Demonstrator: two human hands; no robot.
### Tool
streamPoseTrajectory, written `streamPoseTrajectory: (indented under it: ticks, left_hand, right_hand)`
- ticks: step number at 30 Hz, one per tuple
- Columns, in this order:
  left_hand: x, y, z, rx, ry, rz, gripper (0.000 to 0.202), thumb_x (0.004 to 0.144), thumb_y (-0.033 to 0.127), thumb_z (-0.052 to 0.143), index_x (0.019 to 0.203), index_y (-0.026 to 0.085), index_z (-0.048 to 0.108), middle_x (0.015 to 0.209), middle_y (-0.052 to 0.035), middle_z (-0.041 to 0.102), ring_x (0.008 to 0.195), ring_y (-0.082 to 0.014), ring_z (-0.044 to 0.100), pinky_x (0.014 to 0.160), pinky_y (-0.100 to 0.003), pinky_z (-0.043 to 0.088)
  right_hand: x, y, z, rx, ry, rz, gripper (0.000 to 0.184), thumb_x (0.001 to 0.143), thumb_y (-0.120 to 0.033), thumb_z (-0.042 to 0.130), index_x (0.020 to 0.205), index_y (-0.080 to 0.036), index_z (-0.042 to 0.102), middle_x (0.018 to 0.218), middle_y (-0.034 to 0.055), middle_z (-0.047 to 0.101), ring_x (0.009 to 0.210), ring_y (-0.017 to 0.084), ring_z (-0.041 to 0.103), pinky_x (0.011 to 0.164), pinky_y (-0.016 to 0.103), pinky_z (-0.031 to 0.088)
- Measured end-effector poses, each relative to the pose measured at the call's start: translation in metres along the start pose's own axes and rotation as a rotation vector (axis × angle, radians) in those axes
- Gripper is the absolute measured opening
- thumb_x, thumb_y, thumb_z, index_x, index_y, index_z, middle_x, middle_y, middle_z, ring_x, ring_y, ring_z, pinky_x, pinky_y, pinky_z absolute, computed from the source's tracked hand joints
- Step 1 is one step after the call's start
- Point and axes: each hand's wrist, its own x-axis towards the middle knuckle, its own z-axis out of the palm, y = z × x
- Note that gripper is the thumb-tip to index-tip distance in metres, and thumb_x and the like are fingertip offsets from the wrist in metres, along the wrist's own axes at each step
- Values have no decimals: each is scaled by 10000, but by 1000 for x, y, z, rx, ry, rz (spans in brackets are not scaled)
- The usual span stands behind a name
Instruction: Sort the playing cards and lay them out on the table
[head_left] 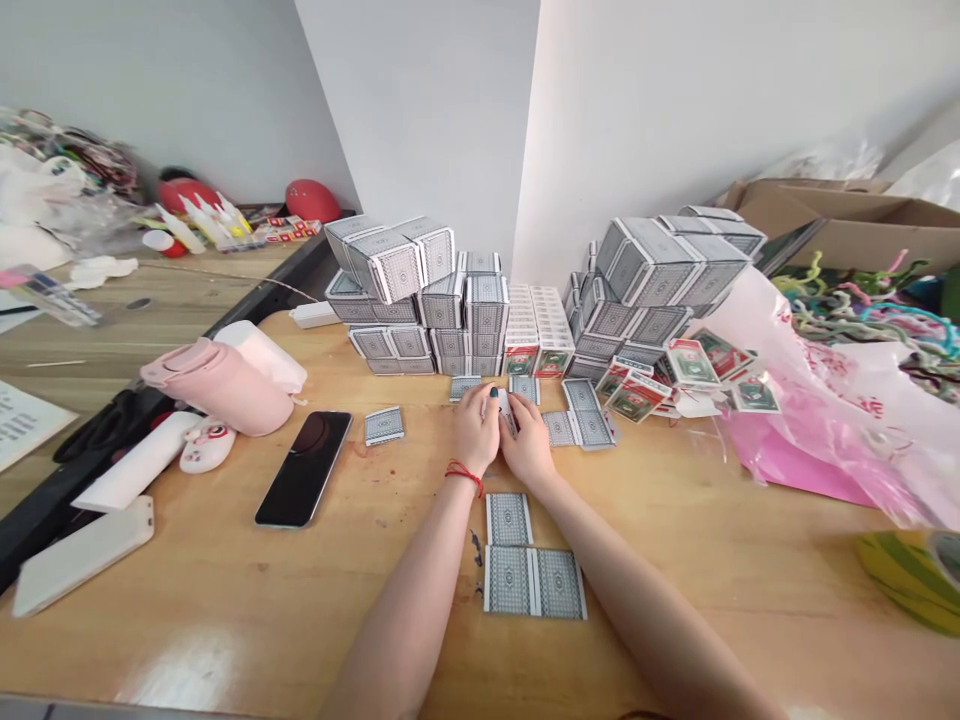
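Note:
In the middle of the table my left hand (478,430) and my right hand (527,442) are close together, fingers curled round a playing card (504,408). Only a pale bit of it shows between the thumbs; my hands hide the rest. A red string bracelet (463,474) circles my left wrist. Behind my hands lie patterned grey-backed cards (466,388), and joined card pieces (589,412) are right of my right hand. Between my forearms lie a card piece (508,519) and a wider joined piece (534,581). A single piece (384,426) lies to the left.
Stacked card blocks stand at the back left (405,265) and back right (660,265), with card boxes (553,335) between them. At left are a black phone (304,470), pink tumbler (217,385) and white power bank (86,555). Plastic wrap (817,380) and tape (911,575) lie right.

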Motion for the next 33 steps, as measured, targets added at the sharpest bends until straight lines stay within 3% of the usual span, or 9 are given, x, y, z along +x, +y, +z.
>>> streamPoseTrajectory:
  ticks: [5, 11, 15, 19, 25, 30, 33]
  left_hand:
    - [1, -3, 1, 0, -6, 3, 305, 858, 338, 377, 1013, 190, 594, 1103, -103, 579, 1067, -216, 508, 949, -399, 384]
    - [1, -7, 5, 71, -16, 56, 332, 774, 139, 425, 1070, 196, 566, 1135, -92, 570, 1094, -220, 500, 960, -423, 390]
    - [0, -8, 7, 146, -20, 99, 366, 751, 93, 417, 1076, 185, 558, 1131, -103, 569, 1109, -222, 495, 953, -421, 404]
    - [0, -7, 2, 192, -56, 157, 366, 764, 175, 475, 1127, 186, 526, 1188, -107, 536, 1163, -228, 453, 993, -425, 365]
    - [-1, -4, -17, 284, -311, 297, 691, 667, 357, 637, 1289, 210, 374, 1327, -105, 416, 1277, -284, 303, 1045, -470, 272]
    - [-6, -6, -26, 333, -357, 310, 770, 623, 364, 680, 1303, 212, 351, 1300, -119, 431, 1236, -297, 356, 1015, -465, 308]
    - [-6, -6, -26, 324, -351, 291, 752, 610, 369, 694, 1277, 212, 383, 1236, -120, 481, 1164, -288, 433, 981, -453, 344]
  right_hand:
    - [0, 2, -2, 12, 8, 3, 362, 814, -230, 401, 1128, -139, 557, 1177, 152, 537, 1110, 248, 483, 947, 425, 391]
    - [-1, 5, -6, 34, 40, 24, 359, 807, -185, 373, 1100, -163, 580, 1146, 121, 568, 1077, 222, 508, 947, 408, 394]
    - [-4, 2, -12, 45, 74, 15, 326, 806, -197, 387, 1049, -159, 601, 1101, 120, 588, 1034, 211, 532, 924, 378, 412]
    - [-7, -3, -19, 79, 100, -4, 282, 817, -209, 384, 966, -172, 620, 1005, 107, 619, 961, 196, 560, 869, 351, 441]
    - [-18, 0, -35, 55, 189, 25, 254, 827, -230, 375, 903, -189, 614, 915, 92, 624, 887, 198, 569, 787, 360, 474]
    - [-36, 10, -61, -21, 210, -92, 215, 826, -236, 398, 911, -218, 595, 944, 87, 610, 881, 197, 569, 753, 341, 481]
    - [-32, 22, -75, -154, 371, -26, 192, 818, -250, 409, 841, -205, 594, 850, 80, 615, 773, 199, 545, 719, 353, 456]
